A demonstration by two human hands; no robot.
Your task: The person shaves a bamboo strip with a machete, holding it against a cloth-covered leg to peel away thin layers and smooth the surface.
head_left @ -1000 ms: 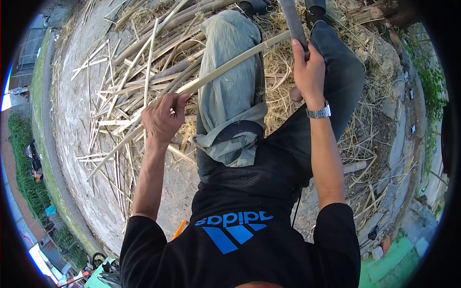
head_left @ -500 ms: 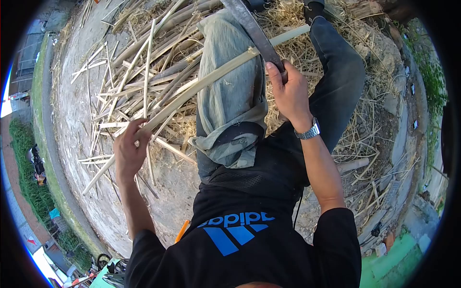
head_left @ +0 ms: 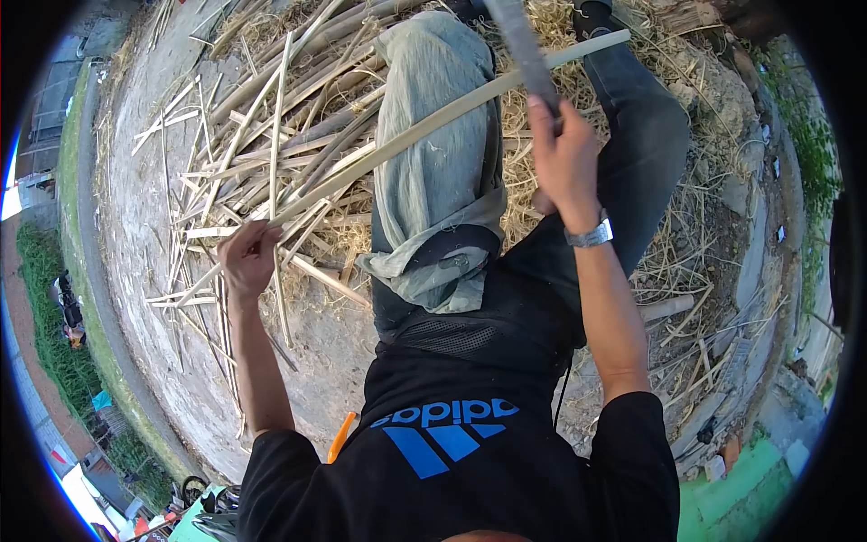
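My left hand (head_left: 248, 259) is closed round the near end of a long, pale bamboo strip (head_left: 411, 133). The strip slants up to the right, across the grey-green cloth (head_left: 423, 172) wrapped over my thigh and knee. In my right hand (head_left: 566, 158) is a machete (head_left: 524, 50), gripped by its handle, its dark blade blurred by motion. The blade points up and away, overlapping the far part of the strip in this view. A metal-band watch (head_left: 591, 235) is on my right wrist.
A heap of split strips and poles (head_left: 298, 144) covers the ground to the left. Curly shavings (head_left: 551, 23) lie between my legs and around my right foot. A short pale piece of cane (head_left: 666, 309) rests at right. Something orange (head_left: 341, 437) shows beside my shirt.
The strip has slid up and right, its far end now past my right shin. The machete and my right hand have moved right and slightly up.
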